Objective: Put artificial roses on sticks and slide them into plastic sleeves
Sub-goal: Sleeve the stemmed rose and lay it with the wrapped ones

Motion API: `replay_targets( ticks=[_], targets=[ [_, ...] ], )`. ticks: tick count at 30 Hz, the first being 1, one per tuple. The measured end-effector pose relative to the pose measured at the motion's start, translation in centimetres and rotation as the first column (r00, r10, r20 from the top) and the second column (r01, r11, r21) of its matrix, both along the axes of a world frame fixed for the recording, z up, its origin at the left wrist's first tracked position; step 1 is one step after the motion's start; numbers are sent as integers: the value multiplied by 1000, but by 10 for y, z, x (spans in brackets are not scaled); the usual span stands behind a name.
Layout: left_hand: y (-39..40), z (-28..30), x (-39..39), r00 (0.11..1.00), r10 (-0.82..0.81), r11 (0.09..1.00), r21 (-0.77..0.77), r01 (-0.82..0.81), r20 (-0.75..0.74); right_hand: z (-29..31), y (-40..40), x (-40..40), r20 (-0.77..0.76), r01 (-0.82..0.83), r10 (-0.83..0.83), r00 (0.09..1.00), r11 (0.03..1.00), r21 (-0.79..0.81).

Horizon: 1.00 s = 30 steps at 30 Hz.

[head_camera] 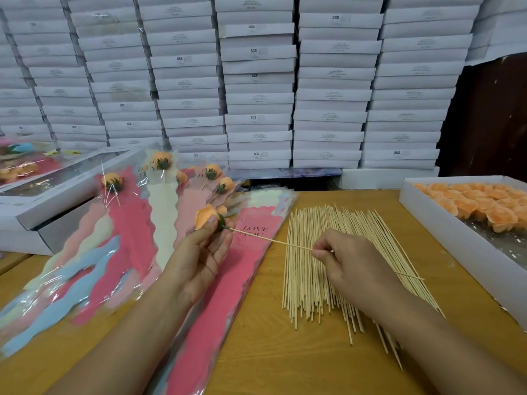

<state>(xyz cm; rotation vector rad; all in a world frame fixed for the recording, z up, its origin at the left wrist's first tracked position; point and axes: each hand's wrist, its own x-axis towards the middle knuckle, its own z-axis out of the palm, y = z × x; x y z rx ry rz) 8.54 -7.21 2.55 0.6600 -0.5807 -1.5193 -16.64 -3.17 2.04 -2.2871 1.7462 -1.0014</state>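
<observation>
Over the middle of the wooden counter [285, 363], a person's two bare hands are working on one orange rose [206, 217]; the left hand [203, 256] is gripping the flower, its thumb lying across the petals and its other fingers curling up behind the green base; the right hand [346, 262] is pinching a thin wooden stick [271, 239] between thumb and fingertips, the remaining fingers curling loosely; the stick is running from that pinch leftward and slightly upward, its far tip meeting the green base of the rose, while its other end is poking out past the back of the right hand. Beneath the right hand a loose pile of sticks [313, 269] is lying spread on the counter. Just left of that pile, a stack of pink plastic sleeves [228, 295] printed "LOVE YOU" is lying under the left hand; further left, more sleeves in pink, cream and blue are fanning out, and several sleeved roses [162, 163] are resting on top of them towards the back. At the right edge a white tray [445, 235] is holding rows of loose orange roses [482, 203]. Behind the counter, stacked white boxes [256, 81] are filling the wall.
</observation>
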Motion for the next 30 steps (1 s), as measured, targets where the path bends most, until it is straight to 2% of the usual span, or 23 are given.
replay_targets(
  ticks=[18, 26, 30],
  targets=[
    [2, 1, 0, 1000, -9, 1000, -2, 9, 4, 2, 3, -1, -51, -31, 35, 998, 996, 88],
    [-5, -2, 3, 998, 29, 999, -32, -27, 58, 4, 1, 6, 248, -114, 67, 967, 976, 183],
    [-7, -5, 4, 984, 28, 996, -86, -13, 179, 13, 0, 2, 454, -162, 45, 890, 962, 221]
  ],
)
